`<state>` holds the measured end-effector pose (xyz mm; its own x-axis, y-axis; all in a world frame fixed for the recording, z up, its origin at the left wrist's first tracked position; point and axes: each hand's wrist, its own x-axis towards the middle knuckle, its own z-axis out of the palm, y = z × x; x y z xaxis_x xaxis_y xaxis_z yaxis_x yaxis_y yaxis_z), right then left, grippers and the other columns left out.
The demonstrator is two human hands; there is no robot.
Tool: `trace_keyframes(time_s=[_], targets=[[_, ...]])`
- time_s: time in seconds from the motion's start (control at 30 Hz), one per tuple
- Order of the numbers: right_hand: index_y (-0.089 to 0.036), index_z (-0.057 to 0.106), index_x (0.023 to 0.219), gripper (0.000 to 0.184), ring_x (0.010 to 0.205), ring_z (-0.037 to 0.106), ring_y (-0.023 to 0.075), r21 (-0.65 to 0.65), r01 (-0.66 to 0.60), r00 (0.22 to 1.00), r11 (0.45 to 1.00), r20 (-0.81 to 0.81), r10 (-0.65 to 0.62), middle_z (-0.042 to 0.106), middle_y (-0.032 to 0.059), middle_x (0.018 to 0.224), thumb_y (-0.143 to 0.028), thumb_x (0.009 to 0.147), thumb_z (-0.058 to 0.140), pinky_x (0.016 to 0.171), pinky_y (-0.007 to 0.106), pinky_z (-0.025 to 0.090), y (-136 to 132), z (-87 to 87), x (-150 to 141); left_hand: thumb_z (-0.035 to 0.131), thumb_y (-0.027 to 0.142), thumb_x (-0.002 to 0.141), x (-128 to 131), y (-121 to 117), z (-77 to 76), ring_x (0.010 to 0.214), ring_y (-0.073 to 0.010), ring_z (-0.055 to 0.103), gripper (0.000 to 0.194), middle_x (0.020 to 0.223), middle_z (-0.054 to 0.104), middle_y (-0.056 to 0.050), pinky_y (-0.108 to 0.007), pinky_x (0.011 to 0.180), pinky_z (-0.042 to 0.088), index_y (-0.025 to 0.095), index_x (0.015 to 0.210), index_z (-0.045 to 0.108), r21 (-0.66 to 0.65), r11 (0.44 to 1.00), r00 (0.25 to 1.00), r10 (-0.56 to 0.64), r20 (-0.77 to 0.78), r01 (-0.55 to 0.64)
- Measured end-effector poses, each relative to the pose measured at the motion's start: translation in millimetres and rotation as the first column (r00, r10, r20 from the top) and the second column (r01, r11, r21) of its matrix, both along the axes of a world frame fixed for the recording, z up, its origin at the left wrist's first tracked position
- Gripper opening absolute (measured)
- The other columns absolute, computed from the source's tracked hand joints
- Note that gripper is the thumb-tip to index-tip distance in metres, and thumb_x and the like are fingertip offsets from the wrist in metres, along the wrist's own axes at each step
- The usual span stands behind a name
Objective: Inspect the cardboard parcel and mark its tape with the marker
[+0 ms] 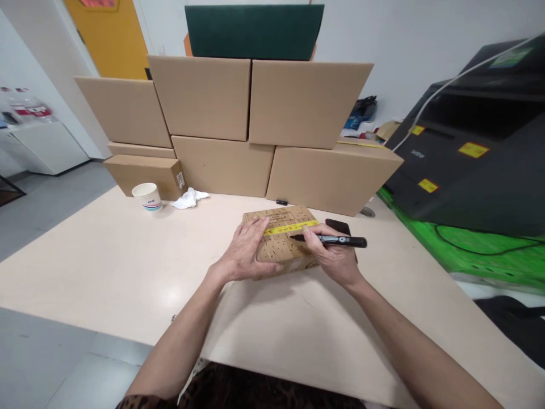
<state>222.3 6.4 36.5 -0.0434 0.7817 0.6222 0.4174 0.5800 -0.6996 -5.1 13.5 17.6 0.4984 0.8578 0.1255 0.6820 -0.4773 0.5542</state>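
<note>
A small cardboard box (276, 250) printed with rows of short dark marks lies on the table, a yellow measuring-tape-like strip (283, 229) running across its top. My left hand (249, 250) grips the box at its left side, with the fingers over the top and the thumb along the near edge. Pinched in my right hand (334, 255) is a black marker pen (347, 241), uncapped, its tip at the box top just below the yellow strip. That hand rests by the box's right end. Partly hidden behind it lies a dark, flat phone-like object (338, 226).
Large cardboard boxes (221, 165) are stacked along the back, topped by a dark green box (255, 31). A black pen cap (281, 202) lies before them. A paper cup (147, 197) and crumpled tissue (189, 197) stand left. A black printer (472, 136) is on the right.
</note>
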Motion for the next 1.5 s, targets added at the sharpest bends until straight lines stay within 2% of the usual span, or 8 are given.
trace_keyframes(time_s=[0.27,0.47,0.7,0.93,1.1,1.2,1.27,1.5], targets=[[-0.022,0.061,0.067,0.028,0.058,0.058,0.0151,-0.025,-0.008,0.992,1.000,0.130,0.012,0.064,-0.0010,0.061,-0.033,0.092,0.057,0.060,0.029,0.047,9,-3.0,-9,0.072,0.066,0.078,0,-1,2.5,0.161,-0.0409,0.014,0.118,0.171,0.023,-0.023,-0.061,0.130,0.011,0.010,0.165,0.016,-0.026,1.000,1.000,0.011,-0.023,-0.012],[-0.023,0.067,0.080,0.012,0.058,0.064,0.0134,0.162,-0.034,0.978,0.986,0.206,0.000,0.070,-0.0018,0.070,-0.019,0.091,0.063,0.057,0.024,0.049,-30,-2.5,32,0.073,0.067,0.077,1,-1,1.7,0.161,-0.0408,0.013,0.118,0.172,0.022,-0.022,-0.063,0.130,0.010,0.013,0.166,0.015,-0.023,1.000,1.000,0.011,-0.015,-0.011],[-0.022,0.071,0.104,0.023,0.067,0.066,0.0182,0.087,-0.368,0.703,0.926,0.677,0.216,0.068,0.0042,0.075,-0.011,0.097,0.052,0.062,0.028,0.052,-66,-41.6,76,0.072,0.066,0.078,0,-1,3.6,0.160,-0.0423,0.014,0.115,0.171,0.025,-0.023,-0.064,0.129,0.011,0.013,0.165,0.018,-0.020,1.000,1.000,0.001,-0.003,-0.001],[-0.026,0.071,0.117,0.041,0.085,0.066,0.0239,-0.151,-0.169,0.582,0.974,0.782,0.223,0.069,0.0076,0.092,-0.007,0.097,0.040,0.075,0.033,0.054,-64,-86.3,88,0.071,0.065,0.080,-3,1,0.3,0.161,-0.0418,0.012,0.112,0.172,0.023,-0.021,-0.063,0.129,0.011,0.016,0.166,0.018,0.005,1.000,1.000,0.012,0.006,-0.012],[-0.019,0.067,0.129,0.044,0.103,0.069,0.0267,-0.219,0.063,0.685,0.974,0.719,0.117,0.069,0.0162,0.115,-0.018,0.100,0.034,0.089,0.040,0.056,-38,-85.0,95,0.068,0.070,0.080,-4,1,0.4,0.161,-0.0420,0.012,0.112,0.172,0.022,-0.021,-0.065,0.129,0.009,0.017,0.166,0.020,0.000,1.000,1.000,0.015,0.002,-0.015],[-0.013,0.057,0.142,0.053,0.122,0.062,0.0363,-0.231,0.514,0.636,0.826,0.748,-0.187,0.065,0.0217,0.130,-0.043,0.101,0.042,0.103,0.050,0.049,-7,-72.5,103,0.068,0.071,0.080,-3,2,0.6,0.161,-0.0422,0.011,0.112,0.172,0.022,-0.021,-0.066,0.128,0.009,0.018,0.166,0.020,0.010,1.000,1.000,0.018,0.003,-0.018],[-0.010,0.046,0.152,0.071,0.129,0.057,0.0420,-0.283,0.667,0.570,0.689,0.789,-0.227,0.060,0.0255,0.137,-0.055,0.098,0.046,0.105,0.055,0.047,16,-64.9,106,0.068,0.070,0.081,-3,2,0.8,0.161,-0.0424,0.011,0.112,0.172,0.022,-0.022,-0.066,0.128,0.009,0.017,0.166,0.020,0.012,1.000,1.000,0.018,-0.003,-0.018],[-0.013,0.038,0.153,0.093,0.133,0.054,0.0475,-0.462,0.758,0.596,0.459,0.777,-0.203,0.056,0.0307,0.140,-0.067,0.081,0.065,0.104,0.059,0.044,74,-73.4,115,0.070,0.065,0.082,0,0,3.3,0.161,-0.0412,0.015,0.108,0.170,0.025,-0.023,-0.065,0.128,0.010,0.015,0.165,0.021,0.021,1.000,1.000,0.007,-0.009,-0.007]])
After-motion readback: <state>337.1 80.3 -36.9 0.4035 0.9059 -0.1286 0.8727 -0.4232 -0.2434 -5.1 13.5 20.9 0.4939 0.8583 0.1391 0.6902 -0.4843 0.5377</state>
